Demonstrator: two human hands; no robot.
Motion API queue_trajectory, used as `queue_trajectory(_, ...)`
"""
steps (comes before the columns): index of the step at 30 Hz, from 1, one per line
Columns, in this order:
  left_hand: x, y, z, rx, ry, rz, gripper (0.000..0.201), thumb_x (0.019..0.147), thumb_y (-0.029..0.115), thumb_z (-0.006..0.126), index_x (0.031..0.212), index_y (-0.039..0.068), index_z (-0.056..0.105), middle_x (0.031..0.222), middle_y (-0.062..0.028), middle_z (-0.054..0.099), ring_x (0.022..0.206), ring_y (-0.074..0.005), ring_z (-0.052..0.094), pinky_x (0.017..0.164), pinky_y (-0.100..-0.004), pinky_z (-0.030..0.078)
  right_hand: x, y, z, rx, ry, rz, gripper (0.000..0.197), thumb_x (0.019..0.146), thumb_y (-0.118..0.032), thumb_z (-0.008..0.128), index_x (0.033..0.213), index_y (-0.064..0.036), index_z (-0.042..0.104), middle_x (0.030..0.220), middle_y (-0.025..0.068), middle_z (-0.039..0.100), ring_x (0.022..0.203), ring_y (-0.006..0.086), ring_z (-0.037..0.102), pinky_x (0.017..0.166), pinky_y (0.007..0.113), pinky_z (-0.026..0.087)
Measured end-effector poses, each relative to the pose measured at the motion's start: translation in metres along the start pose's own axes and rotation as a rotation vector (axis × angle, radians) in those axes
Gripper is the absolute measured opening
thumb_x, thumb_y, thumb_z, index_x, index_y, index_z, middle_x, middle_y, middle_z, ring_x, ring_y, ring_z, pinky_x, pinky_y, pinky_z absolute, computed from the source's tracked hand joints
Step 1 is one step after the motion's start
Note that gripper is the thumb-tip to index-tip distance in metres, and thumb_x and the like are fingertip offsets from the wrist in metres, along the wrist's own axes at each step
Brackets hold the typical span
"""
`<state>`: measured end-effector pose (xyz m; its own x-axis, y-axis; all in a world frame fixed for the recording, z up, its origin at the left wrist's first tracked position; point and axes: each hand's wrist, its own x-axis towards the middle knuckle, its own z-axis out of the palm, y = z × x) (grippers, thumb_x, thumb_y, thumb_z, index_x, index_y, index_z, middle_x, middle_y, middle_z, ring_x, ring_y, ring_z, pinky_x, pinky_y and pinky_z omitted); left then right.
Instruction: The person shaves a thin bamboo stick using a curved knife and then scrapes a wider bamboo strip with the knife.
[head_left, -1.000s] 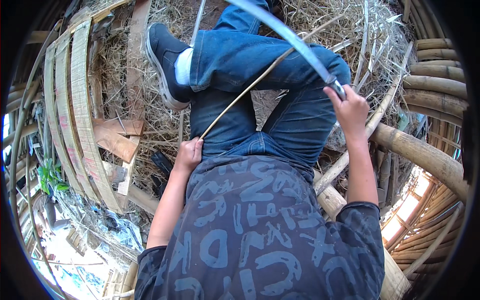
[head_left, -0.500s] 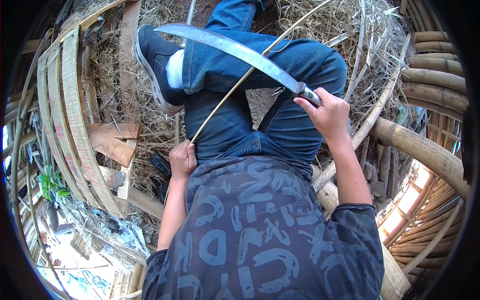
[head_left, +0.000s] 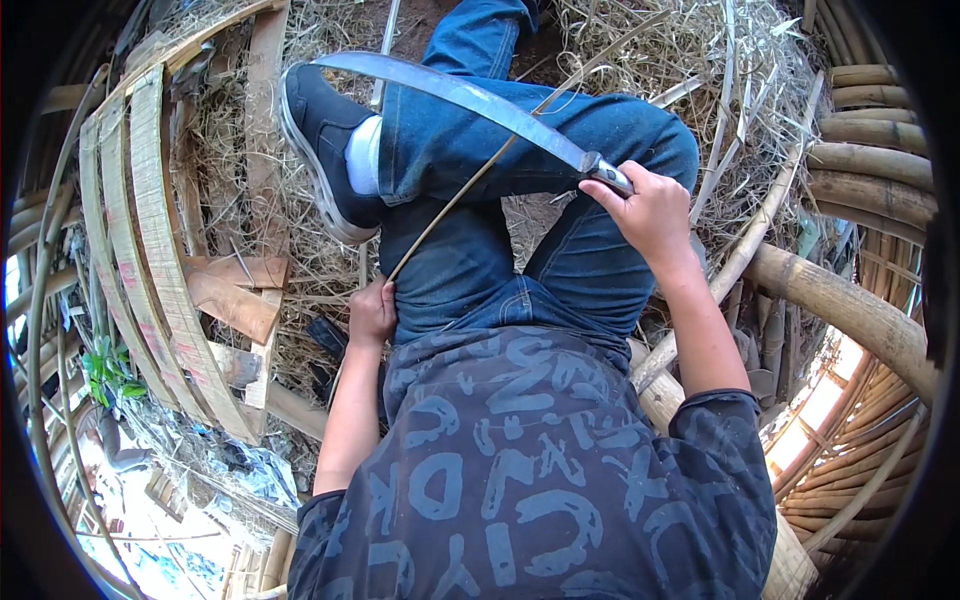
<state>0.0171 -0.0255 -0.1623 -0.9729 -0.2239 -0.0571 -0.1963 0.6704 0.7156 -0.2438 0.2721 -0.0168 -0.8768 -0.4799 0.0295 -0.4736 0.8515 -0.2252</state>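
Note:
My right hand point(head_left: 650, 208) is wrapped round the handle of a machete point(head_left: 470, 97) with a long, curved blade. The blade reaches left across my crossed leg, its tip by the dark shoe point(head_left: 335, 130). A thin bamboo strip point(head_left: 450, 208) runs slantwise under the blade, from my left hip up to the far right. Its near end is in my closed left hand point(head_left: 373, 312), beside my thigh. Blade and strip cross above my shin; whether they touch I cannot tell. A fine curl stands off the strip near the crossing.
Wooden slats point(head_left: 160, 250) and short boards point(head_left: 235, 295) lie on the left. Dry shavings point(head_left: 640, 45) cover the ground ahead. A thick bamboo pole point(head_left: 840, 305) juts in from the right, before a curved bamboo wall point(head_left: 870, 160). Green leaves point(head_left: 108, 372) show at the left.
The machete and my right hand have shifted slightly left. My head view has moved a little, so my legs and shirt sit lower. Both hands keep their hold.

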Motion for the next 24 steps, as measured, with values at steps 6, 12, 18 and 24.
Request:
queue_trajectory(6,-0.001,-0.001,0.007,-0.008,0.023,-0.027,0.025,0.096,0.017,0.046,0.079,0.000,0.051,0.066,-0.0232,0.054,0.063,-0.0445,0.056,0.055,-0.0501,0.042,0.005,0.014,-0.003,-0.125,-0.027,-0.032,0.057,0.076,-0.063,0.064,0.061,-0.0091,0.053,0.051,0.0106,0.057,0.051,0.0313,0.061,0.044,0.039,0.046)
queue_trajectory(12,-0.001,-0.006,0.007,-0.049,0.004,-0.042,0.025,0.096,0.018,0.047,0.079,0.000,0.051,0.066,-0.0234,0.055,0.063,-0.0445,0.057,0.055,-0.0495,0.043,0.007,0.018,0.001,-0.152,-0.037,-0.045,0.057,0.076,-0.063,0.064,0.061,-0.0097,0.052,0.050,0.0096,0.057,0.050,0.0298,0.061,0.044,0.039,0.045)
queue_trajectory(18,0.001,-0.009,0.008,-0.071,-0.045,-0.051,0.026,0.096,0.018,0.047,0.080,-0.001,0.054,0.066,-0.0234,0.055,0.063,-0.0443,0.057,0.055,-0.0487,0.043,0.004,0.021,0.002,-0.139,0.013,-0.053,0.057,0.075,-0.064,0.063,0.061,-0.0098,0.052,0.050,0.0085,0.056,0.049,0.0292,0.061,0.043,0.037,0.045)
queue_trajectory(24,-0.001,-0.010,0.009,-0.070,-0.023,-0.044,0.026,0.096,0.018,0.047,0.085,-0.003,0.058,0.068,-0.0237,0.056,0.064,-0.0440,0.058,0.055,-0.0477,0.044,0.003,0.019,0.004,-0.163,0.016,-0.033,0.057,0.075,-0.064,0.064,0.062,-0.0104,0.052,0.050,0.0079,0.056,0.049,0.0290,0.061,0.043,0.037,0.045)
